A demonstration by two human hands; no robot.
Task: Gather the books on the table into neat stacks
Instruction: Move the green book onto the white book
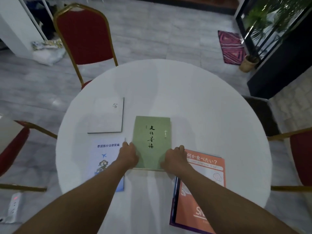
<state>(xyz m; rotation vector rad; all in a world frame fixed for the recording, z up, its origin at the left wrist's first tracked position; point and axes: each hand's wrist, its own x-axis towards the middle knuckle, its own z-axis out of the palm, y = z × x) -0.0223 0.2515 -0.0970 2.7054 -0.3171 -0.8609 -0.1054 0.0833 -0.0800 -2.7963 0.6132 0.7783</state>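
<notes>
One green book point(152, 142), left hand point(128, 155), right hand point(175, 159) gripping, three books point(106, 115) around

Both bare forearms extend toward the far side, converging; left hand point(128, 155) and right hand point(175, 157) knuckles-up, fingers curled, gripping opposite side edges of pale green paperback book point(152, 141).

Red chair point(86, 36), patterned rug point(231, 47) and potted plant point(248, 64) stand on the floor point(152, 31).

Green book point(152, 142) lies flat, centred among white book point(106, 115), blue booklet point(104, 159) and orange book point(209, 169)
</notes>
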